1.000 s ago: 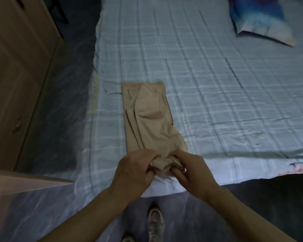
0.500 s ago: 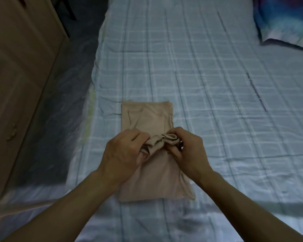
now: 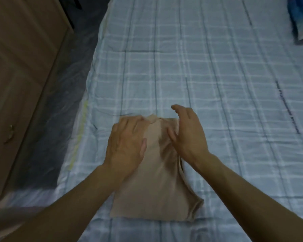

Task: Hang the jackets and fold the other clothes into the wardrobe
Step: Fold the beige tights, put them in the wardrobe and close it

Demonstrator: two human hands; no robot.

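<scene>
Where the checked bedsheet (image 3: 217,84) lies beside the wardrobe (image 3: 16,67), a folded beige garment (image 3: 157,180) is spread flat, long axis running away from the viewer, wider end nearest. Its far left part is pressed by the left hand (image 3: 126,145), fingers straight; the right hand (image 3: 187,135) is held at its far right edge, fingers loosely apart.
</scene>
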